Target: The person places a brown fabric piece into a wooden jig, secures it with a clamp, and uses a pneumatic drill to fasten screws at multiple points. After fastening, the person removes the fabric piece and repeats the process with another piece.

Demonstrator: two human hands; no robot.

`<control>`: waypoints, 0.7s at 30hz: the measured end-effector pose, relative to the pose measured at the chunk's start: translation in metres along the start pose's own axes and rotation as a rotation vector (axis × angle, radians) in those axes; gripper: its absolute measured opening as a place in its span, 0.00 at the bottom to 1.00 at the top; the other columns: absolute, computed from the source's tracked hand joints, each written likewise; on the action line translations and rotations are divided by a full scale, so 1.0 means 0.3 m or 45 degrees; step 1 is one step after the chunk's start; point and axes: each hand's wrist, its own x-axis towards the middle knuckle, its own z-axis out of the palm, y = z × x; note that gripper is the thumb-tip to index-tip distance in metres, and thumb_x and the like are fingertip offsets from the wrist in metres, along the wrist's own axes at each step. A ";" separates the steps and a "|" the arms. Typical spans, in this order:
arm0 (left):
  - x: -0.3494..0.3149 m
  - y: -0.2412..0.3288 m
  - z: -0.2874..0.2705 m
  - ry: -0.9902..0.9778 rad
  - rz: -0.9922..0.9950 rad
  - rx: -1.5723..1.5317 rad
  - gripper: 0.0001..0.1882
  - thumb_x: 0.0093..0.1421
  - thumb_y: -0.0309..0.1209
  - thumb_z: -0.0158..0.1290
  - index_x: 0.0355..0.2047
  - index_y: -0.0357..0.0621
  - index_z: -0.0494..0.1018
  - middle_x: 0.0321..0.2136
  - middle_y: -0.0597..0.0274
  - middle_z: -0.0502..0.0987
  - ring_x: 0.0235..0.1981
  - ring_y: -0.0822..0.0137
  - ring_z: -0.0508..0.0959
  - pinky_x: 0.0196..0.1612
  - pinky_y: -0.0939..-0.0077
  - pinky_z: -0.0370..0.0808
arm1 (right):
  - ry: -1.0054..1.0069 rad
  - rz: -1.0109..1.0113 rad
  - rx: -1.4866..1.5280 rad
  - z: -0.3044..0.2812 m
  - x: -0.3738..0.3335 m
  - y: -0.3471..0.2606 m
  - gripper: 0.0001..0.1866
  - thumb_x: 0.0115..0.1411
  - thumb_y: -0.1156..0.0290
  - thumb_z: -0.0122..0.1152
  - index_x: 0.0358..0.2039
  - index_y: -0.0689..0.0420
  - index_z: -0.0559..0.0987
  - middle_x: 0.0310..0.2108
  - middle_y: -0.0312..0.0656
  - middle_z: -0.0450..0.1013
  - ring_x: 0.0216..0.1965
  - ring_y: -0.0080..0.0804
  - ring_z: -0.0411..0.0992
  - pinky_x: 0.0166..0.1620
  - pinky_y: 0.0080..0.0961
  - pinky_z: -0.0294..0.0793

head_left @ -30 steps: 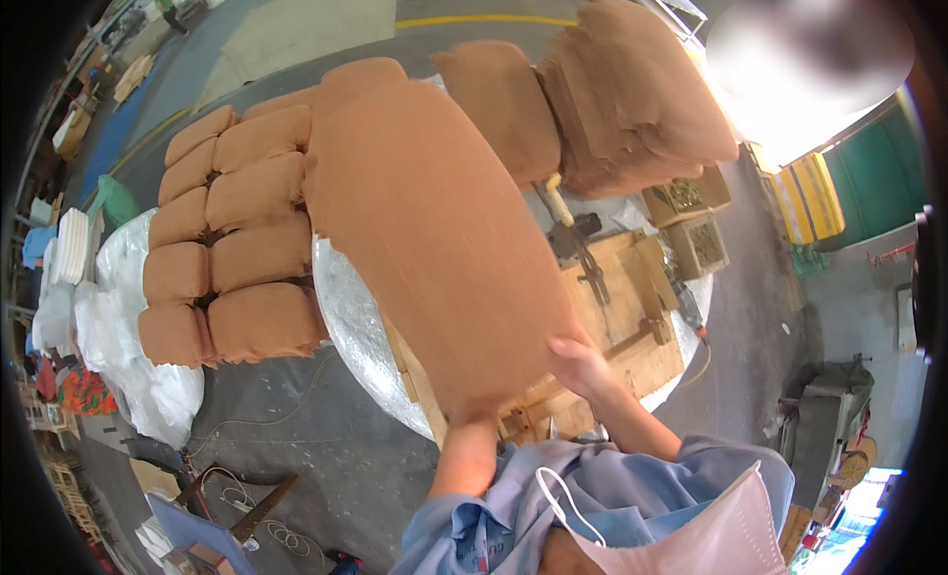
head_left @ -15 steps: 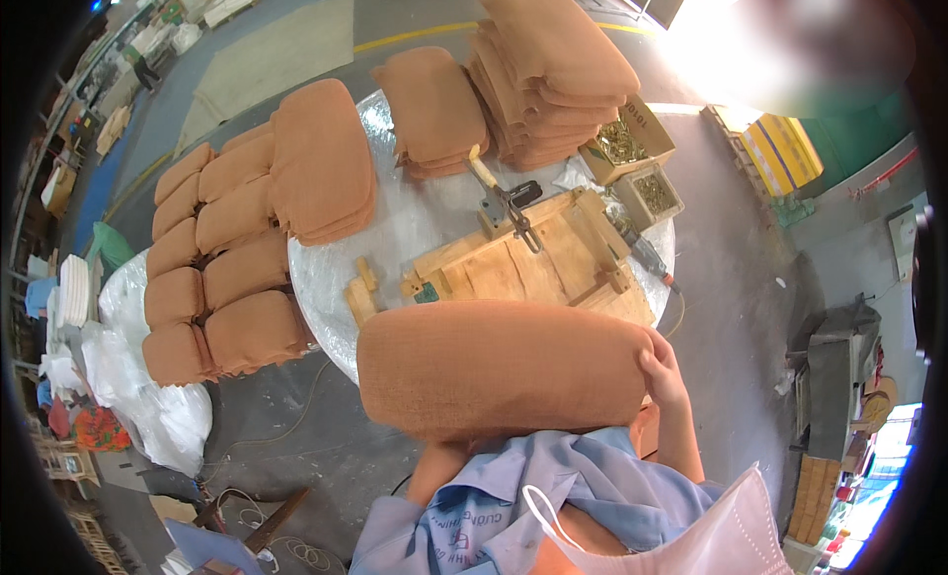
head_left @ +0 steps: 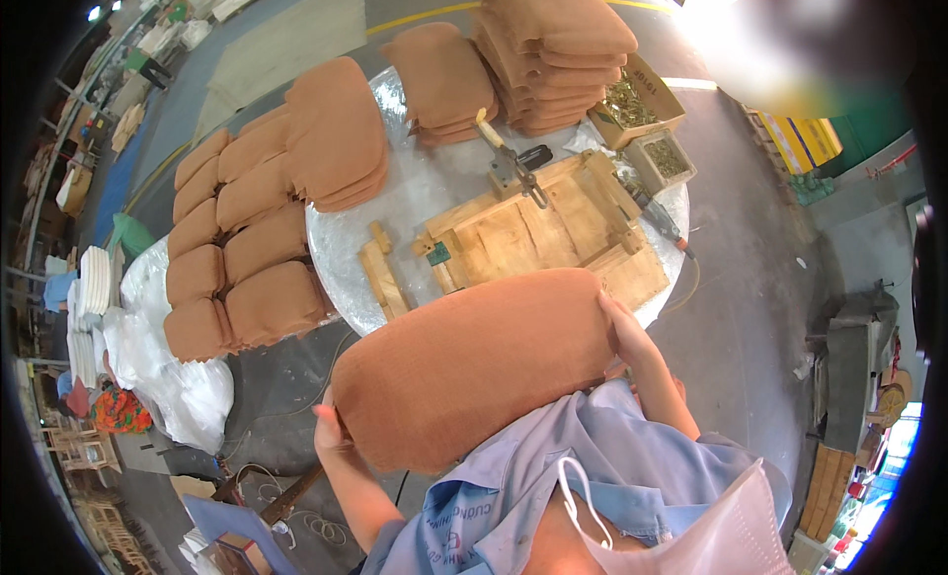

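Close to my body, I hold a brown fabric-covered cushion [head_left: 479,363] between both hands. Its left end sits lower than its right end. My left hand [head_left: 330,429] grips the left edge with the thumb showing, its other fingers partly hidden behind. At the opposite edge, my right hand [head_left: 624,328] is closed on the upper right corner. Beyond the cushion, a wooden jig [head_left: 538,229] lies on the round plastic-wrapped table [head_left: 341,241]. A toggle clamp [head_left: 513,165] with a pale handle is mounted on the jig's far side.
Stacked brown cushions [head_left: 563,71] stand at the table's far side, with more piles [head_left: 262,229] at the left. A cardboard box of metal fasteners [head_left: 632,106], a small bin [head_left: 660,158] and a power tool [head_left: 660,219] sit at the right. A cable [head_left: 296,414] crosses the floor.
The cushion has tilted, its left end swinging down and toward me. My left hand has come into view at its left edge. My right hand still holds the right edge.
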 end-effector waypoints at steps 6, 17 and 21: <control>-0.051 -0.012 0.108 0.544 -0.349 -0.116 0.49 0.51 0.40 0.79 0.68 0.32 0.69 0.58 0.48 0.79 0.58 0.55 0.82 0.58 0.58 0.81 | -0.246 0.117 -0.034 -0.002 -0.037 0.042 0.40 0.67 0.45 0.72 0.68 0.62 0.74 0.57 0.44 0.81 0.58 0.36 0.79 0.63 0.36 0.76; 0.202 -0.153 0.229 0.771 -0.228 0.082 0.39 0.69 0.44 0.66 0.71 0.34 0.66 0.65 0.49 0.75 0.64 0.55 0.76 0.66 0.61 0.73 | -0.309 -0.482 0.295 0.039 -0.124 -0.206 0.49 0.59 0.56 0.74 0.75 0.63 0.64 0.66 0.48 0.73 0.68 0.40 0.71 0.69 0.37 0.71; 0.338 -0.252 0.266 0.731 -0.098 0.086 0.39 0.75 0.53 0.57 0.73 0.36 0.65 0.68 0.49 0.73 0.67 0.55 0.75 0.67 0.60 0.74 | -0.273 -0.782 0.255 0.096 -0.207 -0.304 0.48 0.58 0.57 0.73 0.75 0.65 0.65 0.66 0.49 0.72 0.69 0.40 0.70 0.69 0.36 0.70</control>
